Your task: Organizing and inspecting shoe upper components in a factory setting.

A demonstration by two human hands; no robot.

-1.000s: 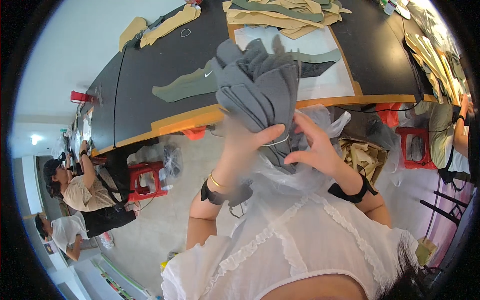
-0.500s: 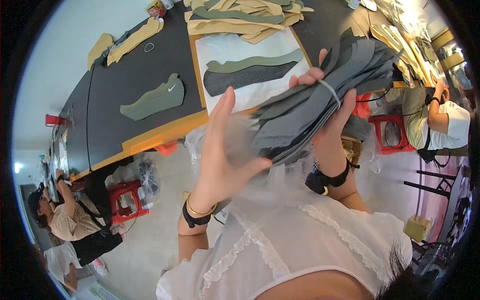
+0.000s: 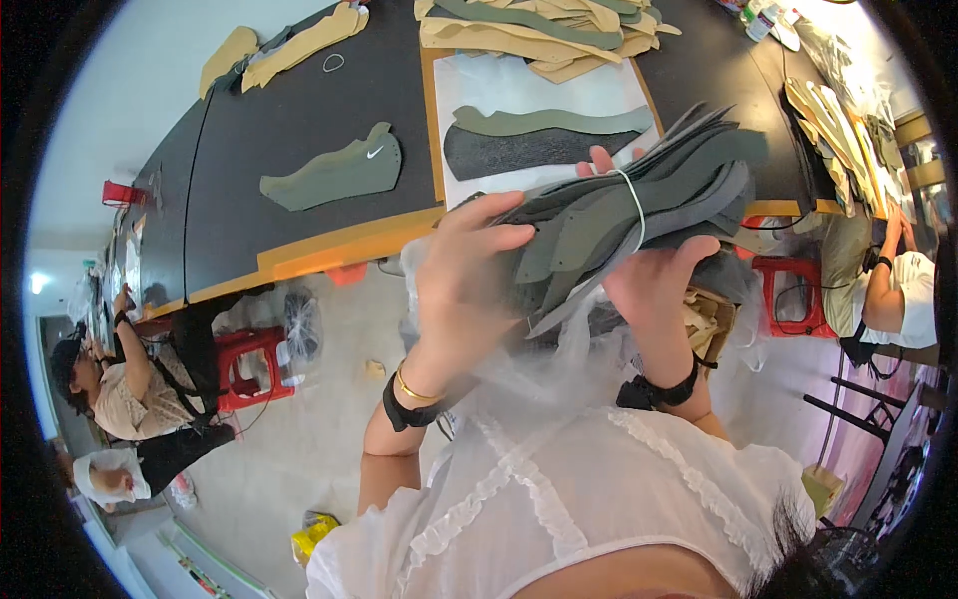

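A thick bundle of dark green-grey cut shoe-upper pieces (image 3: 589,235) is held up in front of me, above the table's near edge. A pale rubber band (image 3: 639,208) circles its middle. My right hand (image 3: 654,285) supports the bundle from below near the band; its thumb points out and its fingertips show on the far side. Around the bundle's left end, my left hand (image 3: 459,290) is closed, slightly blurred, with its fingers over the top. Below the bundle hangs a translucent plastic bag (image 3: 564,349).
On the dark table (image 3: 299,130) lies an olive piece with a white mark (image 3: 339,175). A white sheet (image 3: 499,85) bears a green strip (image 3: 549,122) and a black textured piece (image 3: 529,152). Tan pieces (image 3: 529,40) are heaped behind. Co-workers sit left and right near red stools (image 3: 249,364).
The bundle has turned, its left end now tilted more toward me. My left hand, formerly spread beside it, has moved onto its left end. My view has shifted slightly.
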